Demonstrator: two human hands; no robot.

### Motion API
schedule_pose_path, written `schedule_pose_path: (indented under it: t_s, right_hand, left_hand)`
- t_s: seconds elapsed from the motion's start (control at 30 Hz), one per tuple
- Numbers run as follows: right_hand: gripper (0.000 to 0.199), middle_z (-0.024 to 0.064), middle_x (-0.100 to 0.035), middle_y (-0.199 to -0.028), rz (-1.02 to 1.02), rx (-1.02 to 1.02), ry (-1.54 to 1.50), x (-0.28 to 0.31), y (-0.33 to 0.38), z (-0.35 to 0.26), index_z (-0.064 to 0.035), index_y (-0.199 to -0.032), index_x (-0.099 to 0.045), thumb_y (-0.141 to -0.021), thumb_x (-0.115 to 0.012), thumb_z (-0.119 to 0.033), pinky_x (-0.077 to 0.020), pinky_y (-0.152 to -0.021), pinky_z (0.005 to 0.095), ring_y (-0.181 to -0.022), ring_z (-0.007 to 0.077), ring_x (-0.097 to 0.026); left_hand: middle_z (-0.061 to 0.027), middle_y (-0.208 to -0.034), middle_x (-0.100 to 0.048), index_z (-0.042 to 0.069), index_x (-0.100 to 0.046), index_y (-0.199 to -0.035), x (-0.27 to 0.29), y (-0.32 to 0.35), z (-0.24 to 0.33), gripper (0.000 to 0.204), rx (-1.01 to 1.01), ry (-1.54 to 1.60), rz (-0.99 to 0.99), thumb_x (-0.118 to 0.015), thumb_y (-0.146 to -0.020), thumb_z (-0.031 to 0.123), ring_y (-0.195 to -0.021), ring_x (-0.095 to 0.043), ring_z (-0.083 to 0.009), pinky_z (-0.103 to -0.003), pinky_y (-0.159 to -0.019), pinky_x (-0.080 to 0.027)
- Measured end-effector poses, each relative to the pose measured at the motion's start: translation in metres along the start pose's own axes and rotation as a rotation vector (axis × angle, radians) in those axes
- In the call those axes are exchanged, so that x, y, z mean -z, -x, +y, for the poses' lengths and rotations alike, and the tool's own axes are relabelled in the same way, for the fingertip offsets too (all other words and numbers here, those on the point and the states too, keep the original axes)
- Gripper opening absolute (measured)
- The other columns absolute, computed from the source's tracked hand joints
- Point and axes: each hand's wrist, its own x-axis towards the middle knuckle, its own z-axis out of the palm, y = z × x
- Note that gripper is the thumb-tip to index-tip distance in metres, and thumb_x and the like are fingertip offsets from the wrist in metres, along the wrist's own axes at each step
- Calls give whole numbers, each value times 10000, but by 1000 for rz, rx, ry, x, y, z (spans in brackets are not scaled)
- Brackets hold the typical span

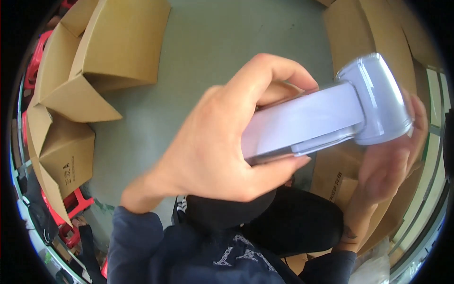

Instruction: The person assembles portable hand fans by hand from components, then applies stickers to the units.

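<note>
The person holds a pale lilac handheld device [321,118] up close to the camera, above their lap and in front of a grey floor [227,42]. It has a long flat handle and a rounded, bulkier head at the right end, with a clear glossy shell over the head and along the lower edge of the handle.

The left hand [222,146] is closed around the handle, fingers curled over the top edge and thumb pressed along the underside, so the grip sits on the left half of the body. The right hand [395,161] is behind and under the head, blurred; its fingers look spread and cupped against the head, but whether it truly grips or only steadies cannot be told from this view.

The device looks like rigid moulded plastic, light enough to carry in one hand, with most of its weight probably toward the head. The smooth shiny surface is likely slippery, and the clear cover could scratch or crack if dropped. The handle is the safe place to hold, wrapped full around as the left hand does, with a second hand supporting the head.

Open brown cardboard boxes [113,52] stand on the floor at left, more cartons [359,33] at right, and red plastic stools [75,203] show at the lower left
</note>
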Motion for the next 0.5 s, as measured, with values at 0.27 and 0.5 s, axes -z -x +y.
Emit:
schedule_pose_path:
  t_s: [0.27, 0.5]
  right_hand:
    - [620, 210, -614, -1144, -846, -27, 265, -43, 9, 4, 62, -1171, -604, -634, -718, -228, -421, -950, 363, -1083, 293, -575]
    - [579, 143, -617, -1038, -852, -151, 236, -50, 17, 17, 38, -1176, -600, -651, -704, -183, -442, -845, 309, -943, 237, -584]
  left_hand:
    - [-138, -1047, -653, 29, -714, -1052, 23, 29, -23, 507, -32, -389, -148, -796, -552, 11, -971, -657, -210, -274, -797, -509]
    - [-135, -1102, -622, -19, -513, -1210, 10, 57, -46, 644, -22, -163, 83, -780, -624, -35, -1042, -612, -169, -267, -875, -500]
